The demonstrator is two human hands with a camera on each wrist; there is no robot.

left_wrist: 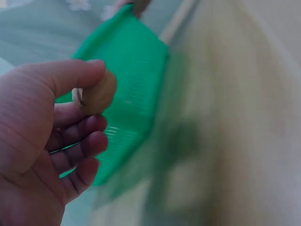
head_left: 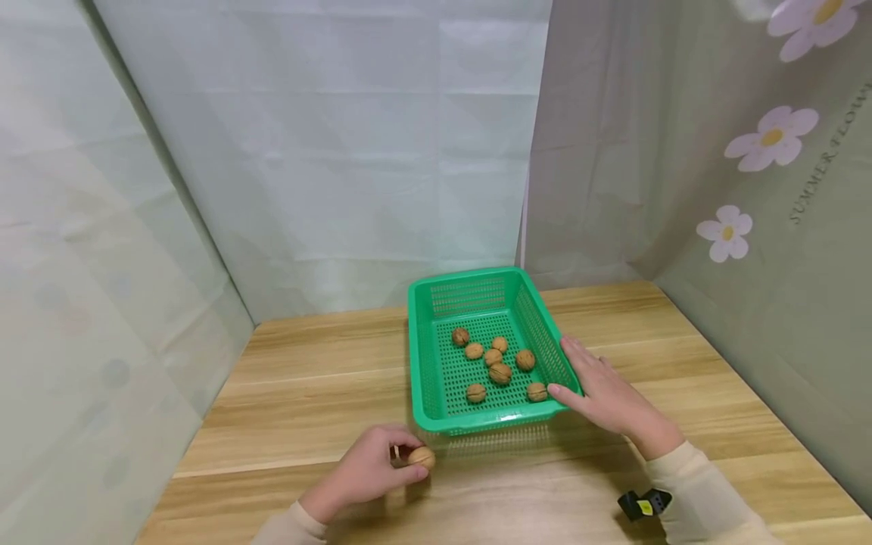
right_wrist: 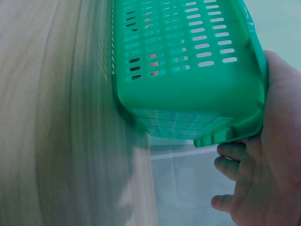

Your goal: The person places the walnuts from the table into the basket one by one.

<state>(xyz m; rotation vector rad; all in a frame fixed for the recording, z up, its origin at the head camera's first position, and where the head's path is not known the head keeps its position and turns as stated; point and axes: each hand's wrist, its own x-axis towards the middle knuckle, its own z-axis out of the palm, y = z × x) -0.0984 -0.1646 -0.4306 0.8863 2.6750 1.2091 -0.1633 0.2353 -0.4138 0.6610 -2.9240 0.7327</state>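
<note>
Eight walnuts (head_left: 499, 372) lie loose on the perforated floor of a green plastic basket (head_left: 436, 341), most of them gathered toward its right and near side. The basket stands on a wooden bench (head_left: 306, 393), close to the backdrop's rear corner.

Left hand (head_left: 371, 469): fingers and thumb curled round a single walnut (head_left: 421, 457), held low over the bench, just in front of the basket's near left corner and outside it. The left wrist view confirms the pinch: the thumb lies over the top of this walnut (left_wrist: 98, 98), the fingertips under it, with the basket wall (left_wrist: 129, 94) behind.

Right hand (head_left: 606, 393): fingers extended and relaxed, laid against the basket's right rim near its front corner. The right wrist view shows the palm (right_wrist: 273, 155) touching the rim's outer edge (right_wrist: 249, 127), fingers not closed about it.

A pale green sheet hangs behind and at the left; a panel printed with white flowers (head_left: 771, 139) stands at the right. Both sleeves are cream, and a small black-and-yellow device (head_left: 644, 505) sits at the right wrist.
</note>
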